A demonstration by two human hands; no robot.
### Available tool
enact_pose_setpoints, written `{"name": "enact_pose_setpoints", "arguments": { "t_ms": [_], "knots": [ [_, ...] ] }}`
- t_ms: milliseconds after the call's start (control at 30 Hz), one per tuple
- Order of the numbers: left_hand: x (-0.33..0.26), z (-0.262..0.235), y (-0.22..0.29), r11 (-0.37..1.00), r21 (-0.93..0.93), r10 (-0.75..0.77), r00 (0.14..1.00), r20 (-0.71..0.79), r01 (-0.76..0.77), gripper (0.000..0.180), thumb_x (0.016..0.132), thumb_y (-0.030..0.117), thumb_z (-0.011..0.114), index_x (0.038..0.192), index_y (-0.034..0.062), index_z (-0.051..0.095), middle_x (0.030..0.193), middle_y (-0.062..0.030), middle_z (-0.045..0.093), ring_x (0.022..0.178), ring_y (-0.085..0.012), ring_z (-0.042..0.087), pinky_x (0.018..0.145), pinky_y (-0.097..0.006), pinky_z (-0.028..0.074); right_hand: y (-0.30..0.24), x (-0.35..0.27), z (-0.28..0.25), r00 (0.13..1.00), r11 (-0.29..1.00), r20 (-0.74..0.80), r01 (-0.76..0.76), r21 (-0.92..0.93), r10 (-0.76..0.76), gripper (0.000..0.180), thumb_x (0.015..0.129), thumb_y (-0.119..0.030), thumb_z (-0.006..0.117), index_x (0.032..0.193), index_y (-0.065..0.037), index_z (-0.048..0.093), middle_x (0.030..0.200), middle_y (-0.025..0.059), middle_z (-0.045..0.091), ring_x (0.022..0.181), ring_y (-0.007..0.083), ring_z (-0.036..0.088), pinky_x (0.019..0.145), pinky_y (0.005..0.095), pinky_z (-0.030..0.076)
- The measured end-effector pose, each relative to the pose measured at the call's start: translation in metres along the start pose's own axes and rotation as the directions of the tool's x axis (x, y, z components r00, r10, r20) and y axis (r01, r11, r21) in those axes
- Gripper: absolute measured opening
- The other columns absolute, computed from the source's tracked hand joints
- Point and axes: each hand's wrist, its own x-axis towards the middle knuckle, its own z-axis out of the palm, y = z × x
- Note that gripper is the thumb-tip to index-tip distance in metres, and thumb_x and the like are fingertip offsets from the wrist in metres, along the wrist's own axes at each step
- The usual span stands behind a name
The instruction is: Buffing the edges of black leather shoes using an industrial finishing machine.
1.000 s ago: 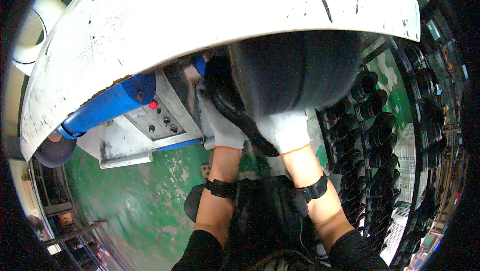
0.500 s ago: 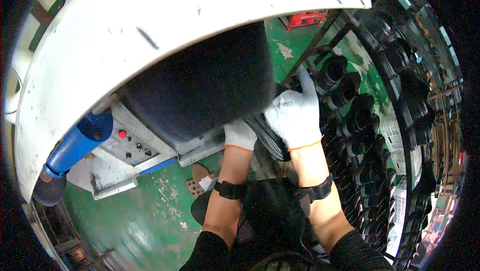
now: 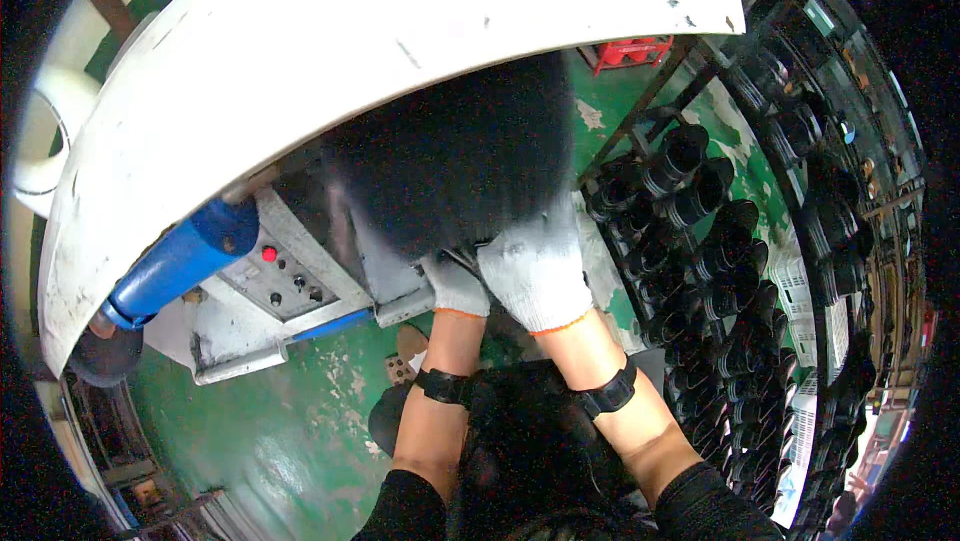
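Both my hands wear white knit gloves with orange cuffs and are held close together under a large dark, fuzzy-edged brush roller (image 3: pixel 455 151), blurred at its rim. My left hand (image 3: pixel 457 284) is closed around a black boot (image 3: pixel 462 259), of which only a dark sliver shows between the gloves. From the other side my right hand (image 3: pixel 535 276) grips the same boot, its fingertips up against the roller's lower edge. The roller and gloves hide the rest of the boot.
A white machine hood (image 3: pixel 400 1) curves over the roller. At left are a blue cylinder (image 3: pixel 185 261) and a control panel (image 3: pixel 290 281) with a red button. Racks of black boots (image 3: pixel 735 241) stand close on my right. A red crate (image 3: pixel 632 53) is beyond.
My right hand has come left and slightly down, toward my left hand, its thumb no longer sticking up. The boot between them is now mostly hidden. The view has shifted a little.
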Motion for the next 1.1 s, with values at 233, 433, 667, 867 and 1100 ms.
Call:
{"name": "enact_pose_setpoints", "arguments": {
  "t_ms": [233, 433, 667, 867, 1100],
  "knots": [
    [-0.034, 0.022, -0.014, 0.985, 0.109, -0.141, 0.987, 0.08, 0.132, 0.061, 0.096, 0.052, 0.036, 0.136, 0.0057, 0.044, 0.132, -0.0134, 0.051, 0.117, -0.0303, 0.052, 0.101, -0.04, 0.042, -0.047, -0.037, -0.01, 0.538, -0.815, 0.694, -0.021, 0.578, 0.479, 0.057, 0.098, -0.047, 0.036, 0.136, -0.005, 0.044, 0.137, 0.0086, 0.049, 0.126, 0.0233, 0.044, 0.111, 0.0353, 0.029],
    [-0.075, 0.03, -0.003, 0.942, 0.107, -0.331, 0.931, 0.155, 0.317, 0.073, 0.09, 0.062, 0.033, 0.136, 0.0058, 0.042, 0.13, -0.0161, 0.052, 0.113, -0.0326, 0.055, 0.097, -0.043, 0.045, -0.082, -0.045, -0.078, 0.468, -0.684, 0.714, -0.271, 0.677, 0.521, 0.046, 0.102, -0.032, 0.035, 0.137, -0.002, 0.041, 0.139, 0.012, 0.047, 0.128, 0.024, 0.043, 0.113, 0.0364, 0.029],
    [-0.129, 0.057, -0.017, 0.836, 0.333, -0.517, 0.83, 0.208, 0.437, 0.089, 0.084, 0.076, 0.028, 0.14, 0.0082, 0.038, 0.133, -0.0212, 0.049, 0.113, -0.0405, 0.054, 0.096, -0.052, 0.046, -0.074, -0.085, -0.17, 0.42, -0.78, 0.821, -0.327, 0.534, 0.386, 0.03, 0.098, -0.015, 0.047, 0.125, -0.001, 0.051, 0.121, 0.0108, 0.059, 0.109, 0.0229, 0.058, 0.093, 0.034, 0.05],
    [-0.16, 0.056, -0.042, 0.662, 0.244, -0.746, 0.595, 0.299, 0.708, 0.073, 0.093, 0.063, 0.024, 0.141, 0.0095, 0.035, 0.139, -0.0154, 0.041, 0.123, -0.0333, 0.041, 0.106, -0.05, 0.03, -0.013, -0.157, -0.25, 0.456, -0.524, 0.611, -0.317, 0.791, 0.647, 0.019, 0.097, -0.023, 0.053, 0.106, -0.008, 0.058, 0.098, 0.0025, 0.063, 0.074, 0.0107, 0.057, 0.064, 0.0217, 0.05],
    [-0.2, 0.049, -0.048, 0.684, 0.457, -0.707, 0.672, 0.221, 0.569, 0.068, 0.092, 0.064, 0.032, 0.134, 0.0113, 0.043, 0.123, -0.0176, 0.052, 0.102, -0.0348, 0.053, 0.089, -0.047, 0.043, 0.1, -0.174, -0.355, 0.439, -0.179, 0.092, 0.162, 0.97, 0.894, 0.012, 0.096, -0.02, 0.053, 0.103, -0.01, 0.056, 0.081, -0.0005, 0.061, 0.061, 0.0114, 0.053, 0.056, 0.0234, 0.046]
  ]
}}
